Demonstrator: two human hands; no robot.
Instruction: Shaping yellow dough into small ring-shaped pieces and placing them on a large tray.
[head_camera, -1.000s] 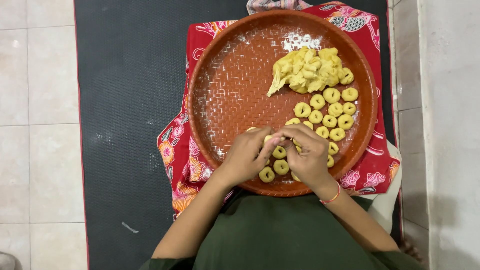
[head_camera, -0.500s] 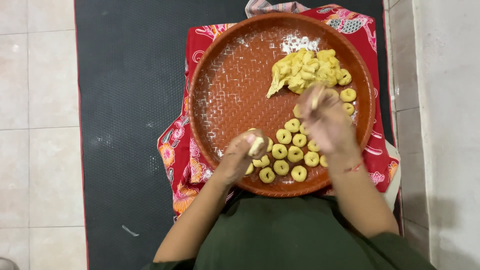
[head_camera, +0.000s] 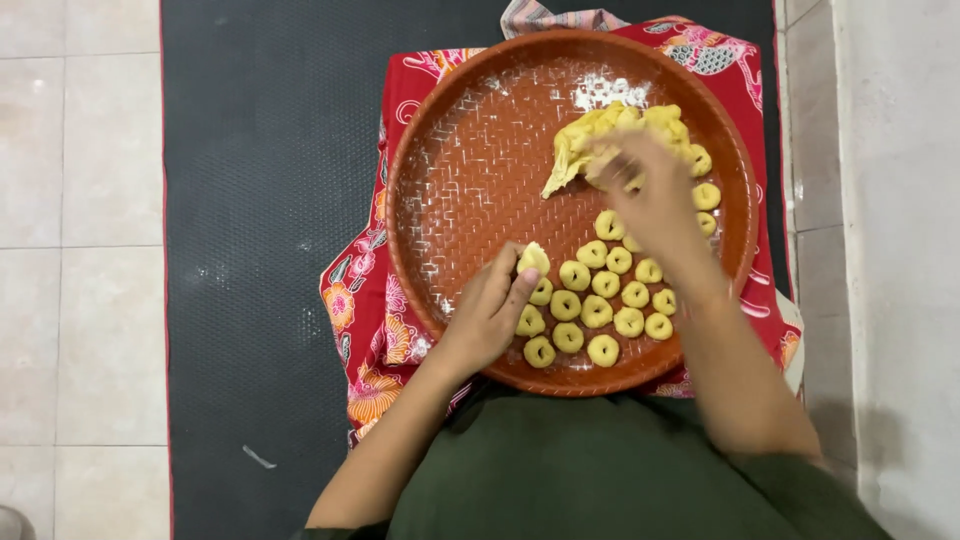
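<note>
The right hand (head_camera: 650, 195) has left the rows of rings and now reaches across the tray (head_camera: 450, 200) to the dough heap (head_camera: 610, 135) at the far side, its fingers curled down into the yellow mass; motion blur hides whether it has pinched a piece off, so I cannot tell if it grips anything. A second ago both hands were together at the near edge of the tray, working on one ring. The left hand (head_camera: 490, 310) has stayed near that spot and holds a small lump of dough (head_camera: 533, 258) between thumb and fingertips, just beside the leftmost rings (head_camera: 600, 300). The rings lie in loose rows on the near right part of the tray, a few more trailing up the right rim toward the heap. The shift suggests one ring is finished and set down, and fresh dough is being fetched for another. The tray rests on a red flowered cloth (head_camera: 360, 320) over a dark mat (head_camera: 260, 200).
</note>
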